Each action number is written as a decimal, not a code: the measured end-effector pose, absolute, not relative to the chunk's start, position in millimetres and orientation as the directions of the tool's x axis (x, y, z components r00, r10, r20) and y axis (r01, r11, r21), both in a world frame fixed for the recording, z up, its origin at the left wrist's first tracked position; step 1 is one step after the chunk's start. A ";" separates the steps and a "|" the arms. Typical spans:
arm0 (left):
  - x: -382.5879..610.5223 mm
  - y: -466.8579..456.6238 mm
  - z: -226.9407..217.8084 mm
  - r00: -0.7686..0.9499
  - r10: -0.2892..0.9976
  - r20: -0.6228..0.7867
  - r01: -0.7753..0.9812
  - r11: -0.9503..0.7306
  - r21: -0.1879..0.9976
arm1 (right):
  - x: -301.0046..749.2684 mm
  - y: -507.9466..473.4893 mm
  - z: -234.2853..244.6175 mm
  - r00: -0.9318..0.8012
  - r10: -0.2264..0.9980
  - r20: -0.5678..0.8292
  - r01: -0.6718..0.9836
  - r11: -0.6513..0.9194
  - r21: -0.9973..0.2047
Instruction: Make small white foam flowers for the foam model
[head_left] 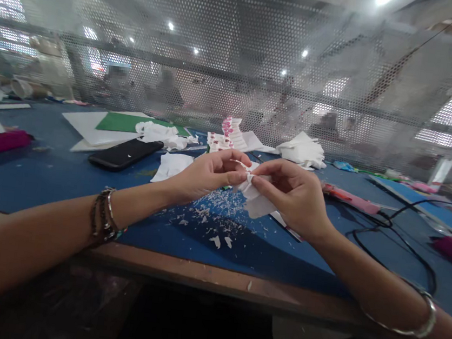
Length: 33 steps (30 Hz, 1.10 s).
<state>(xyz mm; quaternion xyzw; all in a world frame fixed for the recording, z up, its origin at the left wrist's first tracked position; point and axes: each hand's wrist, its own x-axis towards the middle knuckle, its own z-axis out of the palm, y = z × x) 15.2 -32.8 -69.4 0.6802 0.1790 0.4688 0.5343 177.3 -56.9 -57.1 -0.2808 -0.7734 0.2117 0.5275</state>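
In front of me, above the blue tabletop, both hands meet at a crumpled piece of thin white paper (258,203). My left hand (215,172) pinches it at its upper left edge between thumb and fingers. From the other side, my right hand (294,193) grips it with thumb and index finger, and the sheet hangs down below those fingertips. Anything small between the fingertips is hidden. Tiny white paper scraps (221,207) lie scattered on the table under the hands. Just left of the left hand is a flat white paper piece (173,167).
A black phone (125,153) lies left, near white and green sheets (133,123). Behind my hands are a pink-patterned paper strip (230,134) and a white paper stack (302,148). A pink corded tool (355,200) lies right, its black cable looping. Perforated mesh (239,56) stands behind.
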 end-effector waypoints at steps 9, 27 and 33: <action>14.5 -30.8 -70.4 0.494 0.741 0.455 -0.306 -0.341 0.889 | 175.8 -57.9 -59.5 -0.312 0.644 0.698 0.255 0.765 -0.592; 20.2 -48.3 -69.4 0.242 0.540 0.806 0.068 -0.838 0.541 | 177.2 -56.3 -65.0 -0.293 0.503 0.813 0.362 0.845 -0.393; 20.6 -52.7 -72.7 0.291 0.512 0.808 0.038 -0.850 0.525 | 179.6 -57.8 -65.1 -0.270 0.474 0.838 0.390 0.850 -0.355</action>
